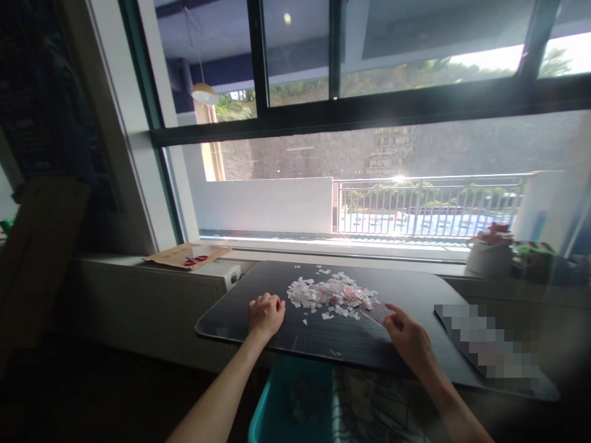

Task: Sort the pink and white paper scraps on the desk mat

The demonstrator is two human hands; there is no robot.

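A loose heap of small white and pinkish paper-like scraps (330, 290) lies on the dark tabletop (286, 344). My left hand (266, 314) rests on the table just left of the heap, its fingers curled in; whatever may be inside them is hidden. On the heap's right side, my right hand (410, 338) pinches the near corner of a thin, see-through pinkish plastic piece (375, 311). The far end of that piece reaches into the scraps. A few single scraps lie scattered around the heap.
Below the table's front edge stands a teal plastic bin (268, 400). Red-handled scissors (196, 260) lie on brown paper (170, 255) on the sill, by a white radiator (215, 271). A blurred-out flat item (489, 347) is at right; a white pot (489, 257) stands behind.
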